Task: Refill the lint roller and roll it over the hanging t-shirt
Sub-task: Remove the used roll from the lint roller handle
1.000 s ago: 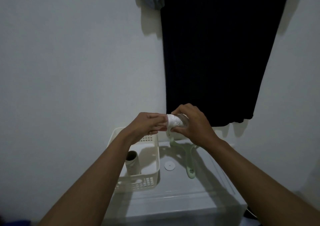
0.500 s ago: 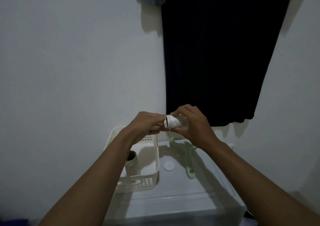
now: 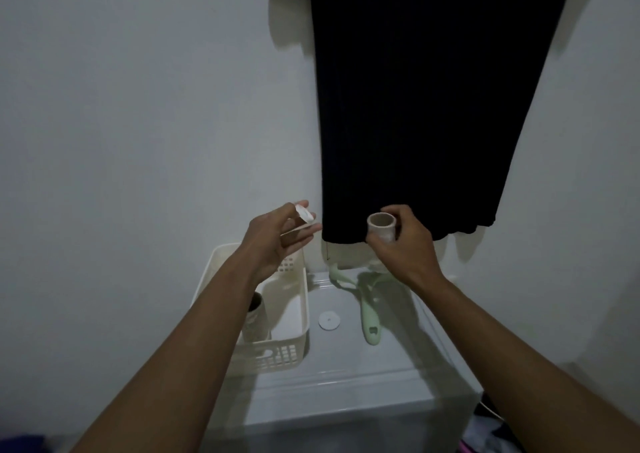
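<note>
Hands had separated: left hand (image 3: 277, 236) pinched a small white end cap (image 3: 306, 214), right hand (image 3: 403, 244) gripped the beige cardboard roll core (image 3: 381, 226) near the black hanging t-shirt (image 3: 415, 106), pale-green lint roller handle (image 3: 369, 314) lying on the white cabinet top (image 3: 346, 366).

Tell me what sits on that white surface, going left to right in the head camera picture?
White basket with a cardboard tube standing inside → small white disc → pale green lint roller handle.
</note>
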Available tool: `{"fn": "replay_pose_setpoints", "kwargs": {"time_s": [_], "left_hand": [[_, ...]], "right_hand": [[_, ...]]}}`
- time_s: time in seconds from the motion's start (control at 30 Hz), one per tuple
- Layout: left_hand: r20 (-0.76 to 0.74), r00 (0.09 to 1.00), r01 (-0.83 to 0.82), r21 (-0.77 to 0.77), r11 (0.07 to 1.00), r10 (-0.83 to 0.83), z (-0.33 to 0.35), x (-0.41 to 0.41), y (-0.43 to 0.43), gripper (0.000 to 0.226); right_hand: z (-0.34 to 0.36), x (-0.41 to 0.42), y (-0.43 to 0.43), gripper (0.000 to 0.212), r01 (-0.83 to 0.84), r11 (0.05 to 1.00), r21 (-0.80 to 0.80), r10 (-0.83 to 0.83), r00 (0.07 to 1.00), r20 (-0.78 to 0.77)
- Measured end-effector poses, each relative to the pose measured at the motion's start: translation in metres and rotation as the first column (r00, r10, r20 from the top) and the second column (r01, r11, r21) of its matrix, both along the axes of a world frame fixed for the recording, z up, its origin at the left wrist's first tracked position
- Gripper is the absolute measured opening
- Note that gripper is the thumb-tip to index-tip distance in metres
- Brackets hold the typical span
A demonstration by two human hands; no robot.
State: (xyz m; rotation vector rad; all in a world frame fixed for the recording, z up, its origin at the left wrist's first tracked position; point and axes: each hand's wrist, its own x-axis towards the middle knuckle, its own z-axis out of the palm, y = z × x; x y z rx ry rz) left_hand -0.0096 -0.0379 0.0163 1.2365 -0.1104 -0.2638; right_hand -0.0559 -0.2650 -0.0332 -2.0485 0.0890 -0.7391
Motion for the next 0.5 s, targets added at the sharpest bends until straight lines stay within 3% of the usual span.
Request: {"fn": "replay_pose_setpoints", "kwargs": {"time_s": [0.13,0.33,0.5], "left_hand": [[0.047,0.999,-0.025,-0.019,1.000,0.026,0.006,0.000,0.004,0.032],[0.055,0.998,-0.015,-0.009,1.000,0.015,0.015,-0.003,0.012,0.034],[0.089,0.995,-0.044,-0.032,0.999,0.047,0.023,-0.008,0.023,0.034]], "right_hand": [[-0.026,-0.009,-0.026,0.033,0.104,0.993,-0.063,-0.113,0.980,-0.161],[-0.058,-0.020,-0.036,0.039,0.109,0.985,-0.132,-0.147,0.933,-0.327],[-0.042,-0.020,-0.025,0.078,0.116,0.958,-0.263,-0.204,0.920,-0.334]]}}
